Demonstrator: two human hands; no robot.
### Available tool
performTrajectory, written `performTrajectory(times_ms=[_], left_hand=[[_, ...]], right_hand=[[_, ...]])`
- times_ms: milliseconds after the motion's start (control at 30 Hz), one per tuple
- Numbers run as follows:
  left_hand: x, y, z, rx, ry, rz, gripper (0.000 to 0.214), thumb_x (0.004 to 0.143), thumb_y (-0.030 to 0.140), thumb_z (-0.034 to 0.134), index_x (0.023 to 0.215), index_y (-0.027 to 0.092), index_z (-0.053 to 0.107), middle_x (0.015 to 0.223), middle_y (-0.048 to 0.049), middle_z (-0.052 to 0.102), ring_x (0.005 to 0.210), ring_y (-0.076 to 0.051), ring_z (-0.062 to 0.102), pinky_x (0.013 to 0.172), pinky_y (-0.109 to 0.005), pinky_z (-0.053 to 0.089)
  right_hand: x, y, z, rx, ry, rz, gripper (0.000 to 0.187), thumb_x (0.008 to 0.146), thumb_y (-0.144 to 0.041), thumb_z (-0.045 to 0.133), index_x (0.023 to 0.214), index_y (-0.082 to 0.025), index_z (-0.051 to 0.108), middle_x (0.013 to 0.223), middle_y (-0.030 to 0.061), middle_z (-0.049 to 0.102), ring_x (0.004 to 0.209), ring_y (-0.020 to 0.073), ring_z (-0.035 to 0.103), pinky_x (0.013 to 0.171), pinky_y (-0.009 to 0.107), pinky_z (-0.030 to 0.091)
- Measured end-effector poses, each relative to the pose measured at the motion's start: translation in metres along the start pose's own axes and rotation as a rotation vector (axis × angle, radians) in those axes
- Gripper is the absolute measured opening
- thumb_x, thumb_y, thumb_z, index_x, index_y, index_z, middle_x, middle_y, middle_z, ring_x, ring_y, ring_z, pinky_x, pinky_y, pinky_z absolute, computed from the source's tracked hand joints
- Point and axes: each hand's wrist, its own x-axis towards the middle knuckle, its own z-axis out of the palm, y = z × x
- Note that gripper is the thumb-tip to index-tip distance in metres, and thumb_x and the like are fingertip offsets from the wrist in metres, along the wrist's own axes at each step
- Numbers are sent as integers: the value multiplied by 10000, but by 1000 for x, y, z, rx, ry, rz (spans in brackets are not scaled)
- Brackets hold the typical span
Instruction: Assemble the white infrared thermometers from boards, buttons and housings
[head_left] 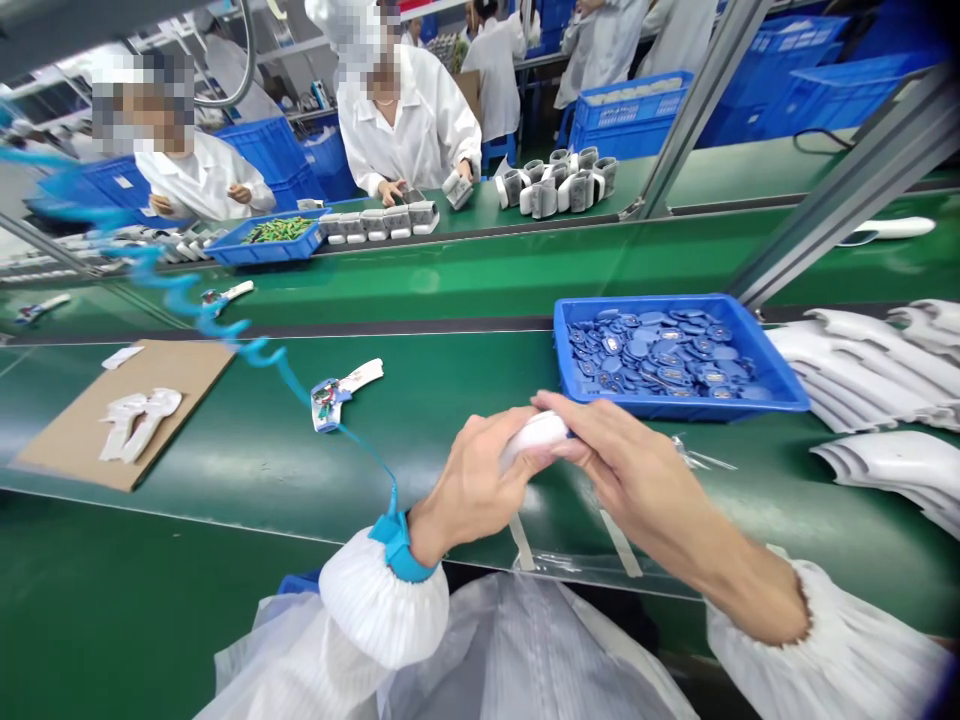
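Both of my hands meet in front of me over the green work surface, around a white curved plastic housing [541, 432]. My left hand [480, 470], with a blue strap [401, 545] on its wrist, wraps the housing from the left. My right hand [626, 455] presses its fingers and thumb on the housing's right end. Much of the part is hidden by my fingers. Just beyond my right hand sits a blue tray [681, 405] full of flat blue plastic pieces [660, 350]. A handle-shaped white part with an exposed circuit board [328, 400] lies to the left.
White curved shells [885, 460] are stacked at the right. White pieces [142, 420] lie on a cardboard sheet [82, 465] at the left. A coiled blue cord [180, 295] hangs across the left. Metal posts [697, 110] rise at the right. Co-workers sit across the line.
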Motion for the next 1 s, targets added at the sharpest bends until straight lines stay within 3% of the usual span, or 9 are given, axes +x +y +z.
performTrajectory(times_ms=[200,267,400,567,633,700,800,900,1000], left_hand=[[-6,-9,13,330,11,91,242,1042,389,525,1091,216,686,1011,-57,754,948,-236,661,919,-417,414],[-11,-15,18,286,158,26,258,1038,428,530,1052,219,681,1033,-57,740,977,-230,641,918,-398,422],[-8,-30,36,192,435,-252,474,1019,481,522,631,209,501,634,-5,575,620,-155,498,654,-311,376],[3,-35,40,239,403,-199,516,987,415,528,528,208,413,540,0,498,568,-146,462,630,-304,371],[-1,-33,31,168,322,-182,430,961,443,583,604,210,535,635,-15,602,655,-167,553,700,-311,442],[-10,-32,23,49,311,-127,341,943,489,617,747,210,636,810,-43,692,816,-199,628,809,-333,497],[-16,-38,22,-147,529,-197,512,1013,563,485,651,209,562,695,-38,627,726,-183,618,766,-331,520],[-6,-51,31,-339,799,-323,626,1065,602,283,573,227,385,586,-9,508,569,-145,546,637,-306,500],[7,-61,39,-464,872,-179,603,1061,595,316,590,226,389,621,-14,527,599,-145,561,635,-303,502]], right_hand=[[-28,8,18,15,94,288,270,1048,-339,458,1149,-222,679,1035,63,779,825,209,737,773,342,585],[-36,9,15,40,35,348,252,1045,-383,479,1138,-241,665,1014,47,769,807,206,725,746,336,575],[-42,1,18,86,-148,257,259,1052,-425,493,1145,-254,662,985,37,734,780,186,692,682,305,548],[-46,-12,35,59,-48,198,347,1057,-451,451,1075,-201,691,888,63,667,641,164,595,569,296,458],[-45,-11,36,198,-39,357,340,1019,-481,502,1050,-210,703,891,66,681,689,174,600,605,298,463],[-41,-8,35,451,-151,711,404,977,-549,525,864,-201,696,688,33,609,580,155,515,524,275,388],[-31,-1,33,806,-392,1166,517,928,-619,556,635,-193,551,500,-49,379,435,76,245,436,232,160],[-22,1,35,936,-476,1242,469,878,-633,630,740,-192,544,583,-56,451,441,46,173,436,218,82],[-20,-2,41,991,-567,1243,484,911,-672,554,850,-192,578,634,-38,518,425,47,225,424,215,89]])
